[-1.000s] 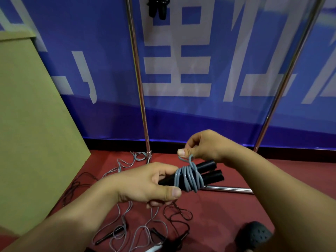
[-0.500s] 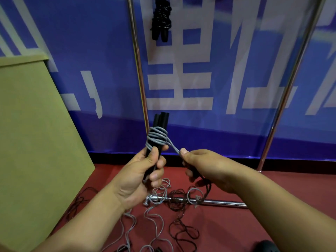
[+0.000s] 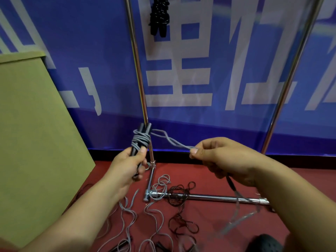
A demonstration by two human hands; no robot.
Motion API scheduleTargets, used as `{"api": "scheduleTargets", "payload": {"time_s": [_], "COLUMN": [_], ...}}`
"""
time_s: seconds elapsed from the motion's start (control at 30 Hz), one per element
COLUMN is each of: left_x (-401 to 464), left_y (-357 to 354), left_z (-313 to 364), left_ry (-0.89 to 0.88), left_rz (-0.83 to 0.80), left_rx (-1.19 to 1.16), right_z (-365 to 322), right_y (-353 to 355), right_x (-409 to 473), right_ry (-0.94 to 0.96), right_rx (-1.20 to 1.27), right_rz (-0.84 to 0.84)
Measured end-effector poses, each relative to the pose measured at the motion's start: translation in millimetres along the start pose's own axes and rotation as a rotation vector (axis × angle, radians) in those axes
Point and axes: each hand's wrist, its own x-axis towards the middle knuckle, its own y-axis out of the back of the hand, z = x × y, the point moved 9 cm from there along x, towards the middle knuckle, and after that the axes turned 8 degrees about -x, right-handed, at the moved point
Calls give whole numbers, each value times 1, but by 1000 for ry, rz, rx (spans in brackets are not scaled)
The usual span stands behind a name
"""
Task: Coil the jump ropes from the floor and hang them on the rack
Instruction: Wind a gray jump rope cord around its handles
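- Nearest us, below both hands, we are looking at loose grey jump ropes (image 3: 127,219) and dark jump ropes (image 3: 180,213) sprawling on the red floor (image 3: 218,224), limp and tangle-prone, so we judge them best lifted by their handles.
- Our left hand (image 3: 127,166) is gripping the black handles (image 3: 140,142) upright, fingers curled round their lower part; they look rigid and light, the sure place to hold.
- Just above that hand's thumb, the grey cord (image 3: 141,141) is wrapping the handles in tight turns.
- Our right hand (image 3: 220,159) is pinching the cord's free loop (image 3: 172,140) between thumb and fingertip, drawing it taut rightward; it looks thin, springy and likely slippery.
- Beyond the hands, the chrome rack (image 3: 138,70) is standing, with a black coiled rope (image 3: 159,17) hanging high above.
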Motion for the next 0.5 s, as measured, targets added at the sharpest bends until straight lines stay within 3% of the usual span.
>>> {"api": "scheduleTargets", "payload": {"time_s": [0.3,0.5], "left_x": [4,8], "left_y": [-2,-3], "left_z": [-12,-21], "left_ry": [-53,26], "left_rz": [5,15], "left_rx": [402,363], "right_z": [-10,-13], "right_y": [-5,-8], "right_x": [-3,-1], "right_ry": [113,185], "right_rx": [-162,-426], "right_rz": [3,57]}}
